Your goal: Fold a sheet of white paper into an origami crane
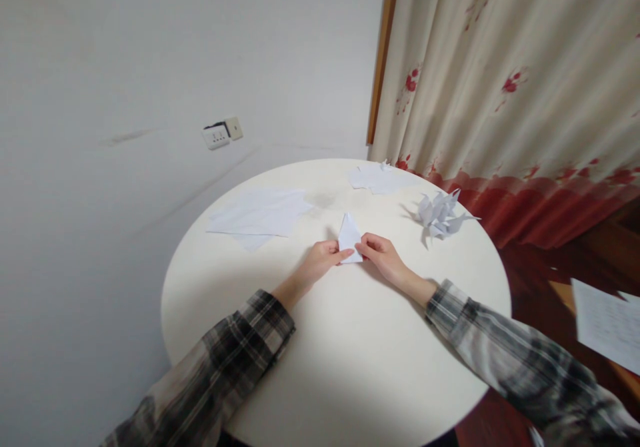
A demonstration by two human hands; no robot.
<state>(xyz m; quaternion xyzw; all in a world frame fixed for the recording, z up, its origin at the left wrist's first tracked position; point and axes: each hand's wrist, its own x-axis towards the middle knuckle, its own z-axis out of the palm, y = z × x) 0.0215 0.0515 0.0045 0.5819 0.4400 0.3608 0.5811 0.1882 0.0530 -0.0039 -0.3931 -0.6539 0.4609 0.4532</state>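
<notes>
A small white folded paper [349, 235], pointed at its top, lies near the middle of the round white table [350, 360]. My left hand [323, 260] pinches its lower left edge with thumb and fingers. My right hand [380, 255] pinches its lower right edge, fingers curled. Both wrists rest on the table, in plaid sleeves.
Flat white sheets [263, 215] lie at the table's left rear. More white paper [376, 178] lies at the far edge. Folded paper figures [440, 215] sit in a cluster at the right. A floral curtain [510, 87] hangs beyond. A printed sheet [607, 323] lies off the table, right.
</notes>
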